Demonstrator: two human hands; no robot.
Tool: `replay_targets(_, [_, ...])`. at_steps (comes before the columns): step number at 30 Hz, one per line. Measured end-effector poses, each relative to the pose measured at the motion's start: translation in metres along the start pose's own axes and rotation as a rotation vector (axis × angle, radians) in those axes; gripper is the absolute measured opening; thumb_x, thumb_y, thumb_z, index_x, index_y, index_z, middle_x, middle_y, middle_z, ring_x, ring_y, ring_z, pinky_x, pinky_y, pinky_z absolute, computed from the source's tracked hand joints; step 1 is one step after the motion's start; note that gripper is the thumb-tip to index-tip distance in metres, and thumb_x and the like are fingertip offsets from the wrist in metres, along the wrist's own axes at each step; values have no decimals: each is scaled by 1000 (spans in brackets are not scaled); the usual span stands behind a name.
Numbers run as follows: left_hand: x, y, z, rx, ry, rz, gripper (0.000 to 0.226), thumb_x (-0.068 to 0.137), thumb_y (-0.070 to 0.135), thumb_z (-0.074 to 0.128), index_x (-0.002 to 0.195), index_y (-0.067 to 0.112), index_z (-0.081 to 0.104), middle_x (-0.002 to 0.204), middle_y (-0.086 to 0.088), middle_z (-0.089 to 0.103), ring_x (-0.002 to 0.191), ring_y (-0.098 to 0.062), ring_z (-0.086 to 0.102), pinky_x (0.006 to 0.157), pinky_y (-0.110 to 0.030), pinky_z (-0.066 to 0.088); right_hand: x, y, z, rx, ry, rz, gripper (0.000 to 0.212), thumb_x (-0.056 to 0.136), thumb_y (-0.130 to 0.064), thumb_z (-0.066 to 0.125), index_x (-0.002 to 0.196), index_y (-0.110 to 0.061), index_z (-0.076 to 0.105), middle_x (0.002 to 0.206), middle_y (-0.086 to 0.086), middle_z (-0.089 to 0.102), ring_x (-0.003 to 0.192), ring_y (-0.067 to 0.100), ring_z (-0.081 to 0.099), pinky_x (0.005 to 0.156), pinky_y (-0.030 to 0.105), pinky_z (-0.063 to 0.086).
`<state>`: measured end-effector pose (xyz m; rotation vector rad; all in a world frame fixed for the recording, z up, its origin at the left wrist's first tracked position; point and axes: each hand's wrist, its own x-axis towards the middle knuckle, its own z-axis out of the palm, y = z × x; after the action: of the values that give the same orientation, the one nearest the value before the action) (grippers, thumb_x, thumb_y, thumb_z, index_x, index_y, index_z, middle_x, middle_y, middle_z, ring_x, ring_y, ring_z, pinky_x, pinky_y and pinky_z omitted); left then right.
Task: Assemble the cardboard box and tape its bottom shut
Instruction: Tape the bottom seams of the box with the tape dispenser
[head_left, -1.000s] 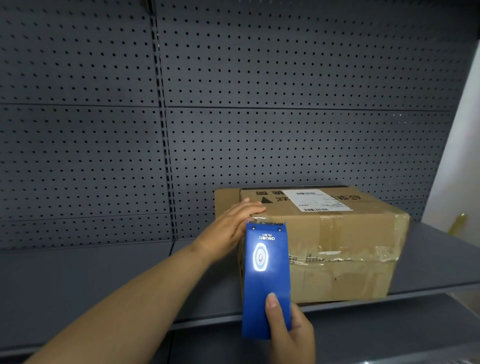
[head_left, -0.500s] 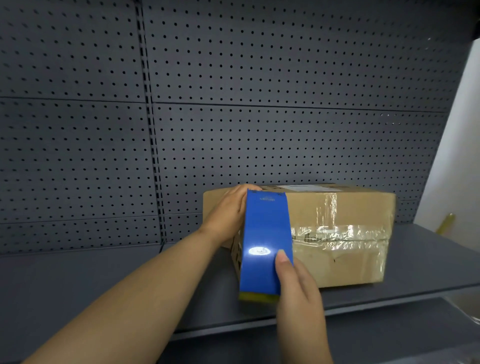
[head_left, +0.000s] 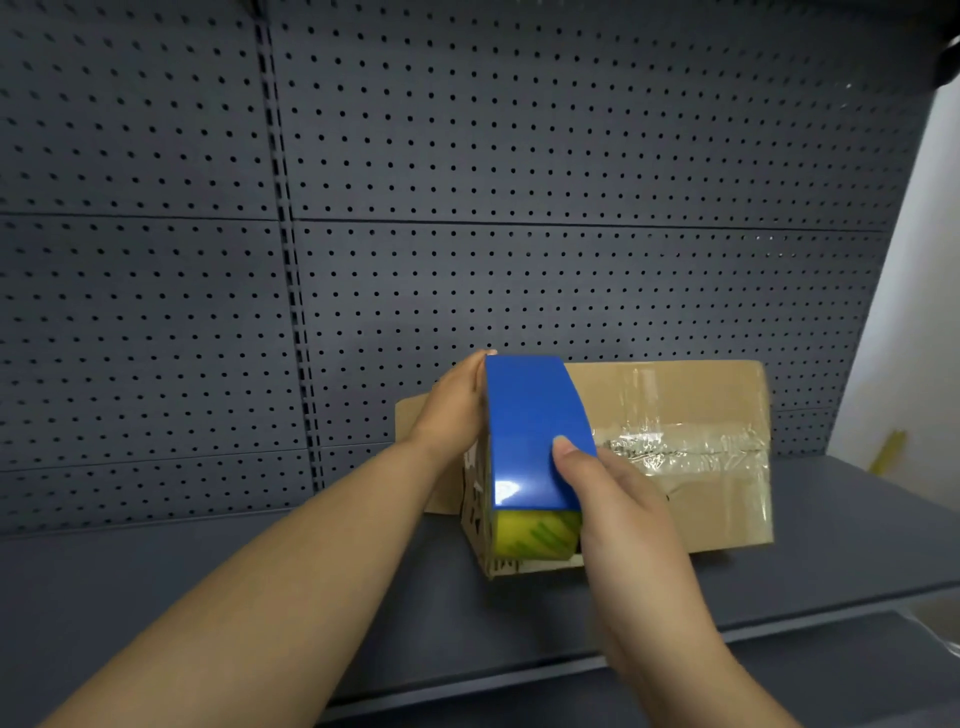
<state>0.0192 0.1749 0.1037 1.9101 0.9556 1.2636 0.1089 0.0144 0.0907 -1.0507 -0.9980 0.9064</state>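
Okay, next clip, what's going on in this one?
A person is taping a cardboard box that sits on a dark grey shelf in front of a pegboard wall. The right hand grips a blue tape dispenser, with a yellowish tape roll showing at its lower end, held against the box's near left end. The left hand rests on the box's upper left corner, steadying it. Clear tape already runs along the seam on the side facing the camera.
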Motion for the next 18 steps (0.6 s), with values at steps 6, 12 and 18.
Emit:
replay_targets(6, [20, 7, -10, -178, 42, -157, 34, 99, 21, 36, 114, -3, 55, 90, -7, 59, 88, -24, 55, 86, -39, 47, 23, -23, 2, 7, -100, -46, 25, 90, -28, 52, 78, -12, 67, 64, -7, 67, 58, 8, 59, 54, 20, 45])
replay_targets(12, [30, 9, -15, -84, 67, -243, 37, 98, 28, 38, 62, 20, 41, 76, -21, 61, 60, -14, 39, 65, -32, 33, 26, -17, 3, -11, -133, -61, 35, 90, -33, 51, 88, 0, 61, 78, 12, 64, 69, 20, 55, 67, 34, 43])
replay_targets(18, [32, 3, -15, 228, 22, -155, 53, 98, 48, 23, 78, 8, 52, 82, -9, 58, 76, -24, 52, 72, -35, 39, 29, -6, -8, 2, -99, -57, 30, 89, -34, 53, 89, -7, 66, 89, 15, 71, 76, 27, 63, 72, 35, 48])
